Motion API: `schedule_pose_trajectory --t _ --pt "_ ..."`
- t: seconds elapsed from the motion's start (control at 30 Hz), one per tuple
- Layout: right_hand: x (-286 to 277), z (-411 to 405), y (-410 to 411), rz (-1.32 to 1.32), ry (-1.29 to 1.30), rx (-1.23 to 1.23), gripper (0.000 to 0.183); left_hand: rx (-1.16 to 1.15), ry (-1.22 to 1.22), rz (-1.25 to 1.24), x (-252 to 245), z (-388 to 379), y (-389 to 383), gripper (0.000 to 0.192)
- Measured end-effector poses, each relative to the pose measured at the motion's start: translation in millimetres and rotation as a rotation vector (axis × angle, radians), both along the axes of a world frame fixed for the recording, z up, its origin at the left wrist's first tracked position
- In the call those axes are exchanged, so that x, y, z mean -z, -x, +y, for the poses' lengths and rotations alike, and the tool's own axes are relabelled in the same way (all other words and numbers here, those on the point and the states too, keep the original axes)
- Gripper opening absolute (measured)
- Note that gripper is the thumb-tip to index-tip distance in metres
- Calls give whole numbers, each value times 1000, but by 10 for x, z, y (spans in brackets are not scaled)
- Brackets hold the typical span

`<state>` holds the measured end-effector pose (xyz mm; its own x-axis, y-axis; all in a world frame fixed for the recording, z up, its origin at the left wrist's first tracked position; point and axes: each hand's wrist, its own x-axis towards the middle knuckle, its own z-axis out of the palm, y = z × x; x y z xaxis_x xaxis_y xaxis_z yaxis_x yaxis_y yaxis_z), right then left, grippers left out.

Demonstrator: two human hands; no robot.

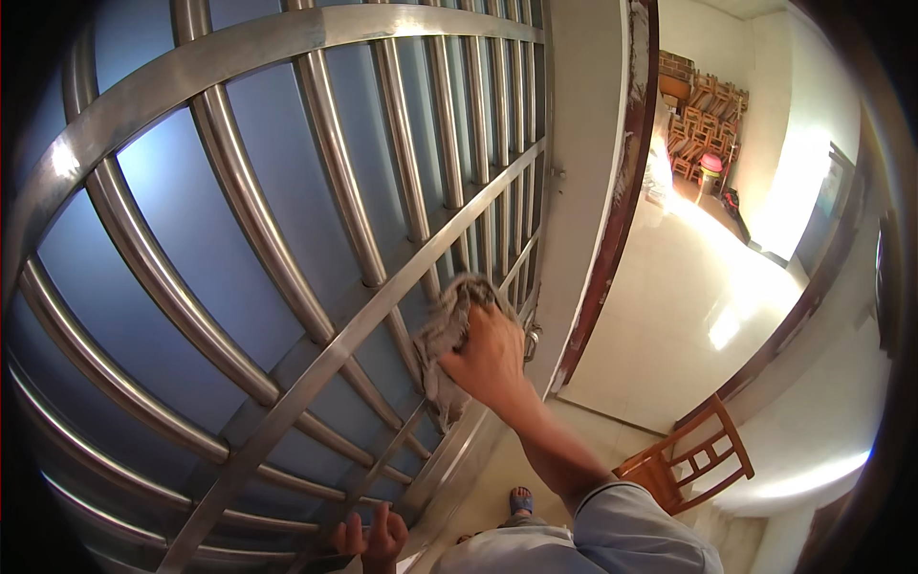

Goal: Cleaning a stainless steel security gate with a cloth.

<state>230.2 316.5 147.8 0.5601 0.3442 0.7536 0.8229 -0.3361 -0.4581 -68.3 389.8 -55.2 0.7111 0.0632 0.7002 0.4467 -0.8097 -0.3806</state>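
Note:
My right hand (pixel 495 351) is closed around a crumpled greyish cloth (pixel 445 344). The cloth lies against the stainless steel tube bars (pixel 373 258) of a window grille, just below its slanting middle crossbar (pixel 409 283). Part of the rag hangs down below my fingers. At the bottom of the view, my left hand (pixel 376 534) is beside the lower bars with its fingers apart and slightly bent; nothing shows in it. Behind the bars are bluish panes (pixel 265 179).
A wooden chair (pixel 688 455) stands at my right, near a doorway with a worn dark red frame (pixel 609 237). Beyond it, stacked wooden stools (pixel 706 122) and a pink basin (pixel 710 163) are by the wall. My sandalled foot (pixel 521 500) is on the tiled floor.

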Motion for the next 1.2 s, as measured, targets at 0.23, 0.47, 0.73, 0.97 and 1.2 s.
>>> schedule_pose_trajectory --t 0.23,0.47,0.73,0.97,1.2 --pt "196 -307 179 86 85 -71 24 15 -27 -206 -41 -10 -98 23" --pt "1032 -429 322 851 -335 -804 14 18 49 -358 -2 3 -93 23" --pt "727 -268 494 528 -605 -798 35 59 74 -335 -135 5 -124 24" --pt "-204 67 554 -50 -239 -526 39 73 84 -370 -40 5 -143 25" --pt "-234 -125 551 -108 93 -311 37 17 53 -355 74 12 -61 20"
